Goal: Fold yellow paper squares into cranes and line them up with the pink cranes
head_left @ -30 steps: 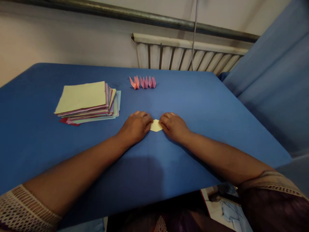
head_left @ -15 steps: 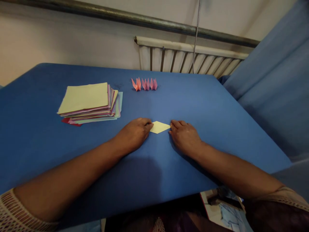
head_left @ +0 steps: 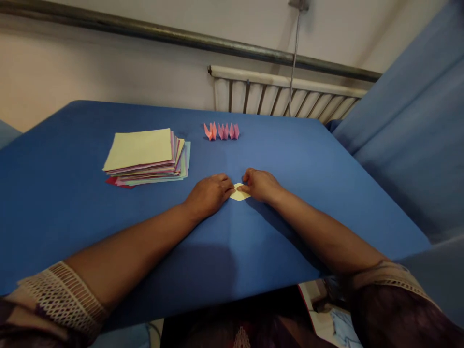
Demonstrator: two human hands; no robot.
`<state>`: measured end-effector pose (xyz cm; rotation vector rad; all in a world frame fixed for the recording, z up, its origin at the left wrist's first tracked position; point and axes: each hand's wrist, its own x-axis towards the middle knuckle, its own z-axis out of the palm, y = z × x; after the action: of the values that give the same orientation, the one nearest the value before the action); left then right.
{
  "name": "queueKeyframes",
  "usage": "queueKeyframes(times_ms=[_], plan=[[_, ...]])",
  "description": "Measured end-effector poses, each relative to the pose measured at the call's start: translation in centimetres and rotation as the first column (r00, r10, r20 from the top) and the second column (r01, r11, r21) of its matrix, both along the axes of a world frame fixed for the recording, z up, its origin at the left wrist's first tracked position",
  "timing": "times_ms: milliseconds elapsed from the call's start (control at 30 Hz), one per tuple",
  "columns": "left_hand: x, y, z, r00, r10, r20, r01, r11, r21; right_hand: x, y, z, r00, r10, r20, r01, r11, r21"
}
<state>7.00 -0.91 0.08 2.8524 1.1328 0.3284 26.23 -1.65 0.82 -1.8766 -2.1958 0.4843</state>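
A small folded piece of pale yellow paper [head_left: 239, 194] lies on the blue table [head_left: 308, 164] between my two hands. My left hand [head_left: 209, 193] rests knuckles up at its left end, fingers curled with the tips pressing on the paper. My right hand [head_left: 261, 185] covers the right end, its fingers bent and pinched down on the paper's upper edge. Most of the paper is hidden under the two hands.
A stack of coloured paper sheets [head_left: 147, 155], yellow on top, lies at the left. A row of small pink and orange folded paper figures [head_left: 221, 131] stands behind my hands. A radiator [head_left: 286, 94] runs along the wall. A blue curtain [head_left: 416, 121] hangs at the right.
My right hand had slid away to the right, baring the paper's diamond shape. It has now come back over the right end. My left hand has stayed put.
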Motion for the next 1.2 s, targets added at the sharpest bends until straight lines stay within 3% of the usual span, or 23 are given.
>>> queueKeyframes(times_ms=[100,267,367,467,600,733,833,967,1200], plan=[[-0.1,0.2,-0.1,0.999,-0.008,0.042,0.009,1.000,-0.018,0.2,0.1,0.0,0.999,-0.017,-0.046,0.014,0.998,-0.061],[0.0,0.3,-0.2,0.981,0.008,0.196,-0.006,1.000,-0.012,0.8,-0.5,-1.1,0.974,0.075,-0.212,-0.076,0.997,0.001],[0.0,0.3,-0.2,0.976,-0.040,0.214,0.061,0.994,-0.091,0.9,-1.0,-1.6,0.946,0.124,-0.299,-0.124,0.992,0.018],[-0.1,0.3,0.0,0.978,-0.043,0.206,0.064,0.993,-0.098,0.8,-1.1,-1.4,0.951,0.224,-0.211,-0.185,0.965,0.188],[-0.5,0.1,1.1,0.982,0.002,0.190,-0.024,0.993,0.115,0.5,-0.7,-0.6,0.943,0.332,0.033,-0.314,0.851,0.422],[-0.7,0.3,1.8,0.991,-0.002,0.137,-0.041,0.950,0.309,0.2,-0.1,-0.1,0.930,0.328,0.167,-0.366,0.775,0.516],[-0.6,0.4,1.7,0.998,-0.038,0.049,0.020,0.947,0.320,0.0,-0.1,-0.3,0.905,0.345,0.250,-0.425,0.776,0.466],[-0.7,-0.1,1.0,0.998,-0.055,-0.038,0.060,0.983,0.173,-0.2,-0.8,-1.0,0.861,0.399,0.316,-0.489,0.822,0.293],[-1.5,-1.6,0.9,1.000,-0.009,-0.010,0.008,0.999,-0.037,0.0,-1.8,-0.8,0.884,0.450,0.123,-0.467,0.854,0.229]])
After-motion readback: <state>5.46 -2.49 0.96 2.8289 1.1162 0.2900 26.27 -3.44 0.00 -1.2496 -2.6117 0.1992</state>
